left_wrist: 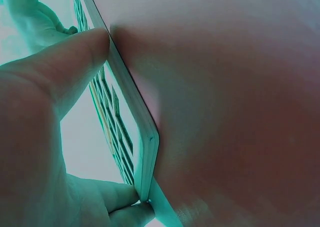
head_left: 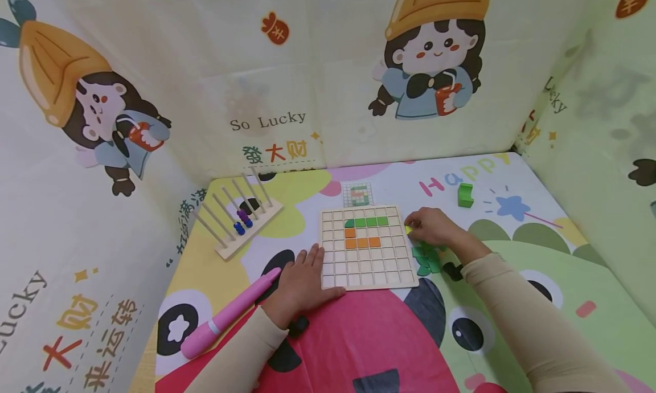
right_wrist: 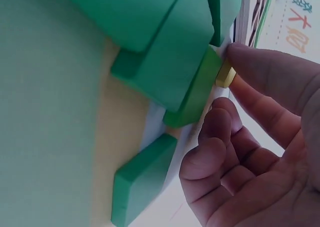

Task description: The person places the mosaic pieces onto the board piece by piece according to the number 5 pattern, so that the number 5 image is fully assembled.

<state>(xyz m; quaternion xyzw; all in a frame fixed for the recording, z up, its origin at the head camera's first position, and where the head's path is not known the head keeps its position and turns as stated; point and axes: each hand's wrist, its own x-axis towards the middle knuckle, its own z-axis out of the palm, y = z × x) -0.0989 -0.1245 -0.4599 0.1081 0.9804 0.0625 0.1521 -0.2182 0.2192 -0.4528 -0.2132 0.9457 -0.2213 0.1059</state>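
Observation:
A wooden grid board (head_left: pixel 369 270) lies flat, holding a row of green tiles (head_left: pixel 371 222) and several orange tiles (head_left: pixel 363 243). My left hand (head_left: pixel 302 279) rests at its lower left corner. The thumb (left_wrist: pixel 82 49) lies on the near edge and the straight fingers touch the left side. Beside the board's right edge, my right hand (head_left: pixel 435 228) pinches a small yellow tile (right_wrist: pixel 226 76) between thumb and index finger, its other fingers curled. Loose green tiles (head_left: pixel 426 259) lie in a pile just below that hand.
A small printed pattern card (head_left: pixel 358 194) lies beyond the board. At the left stand a wooden peg rack with beads (head_left: pixel 248 230) and a pink pen-shaped stick (head_left: pixel 233 310). A green curved block (head_left: pixel 465 195) sits at back right. Printed cloth walls (head_left: pixel 318 68) surround the table.

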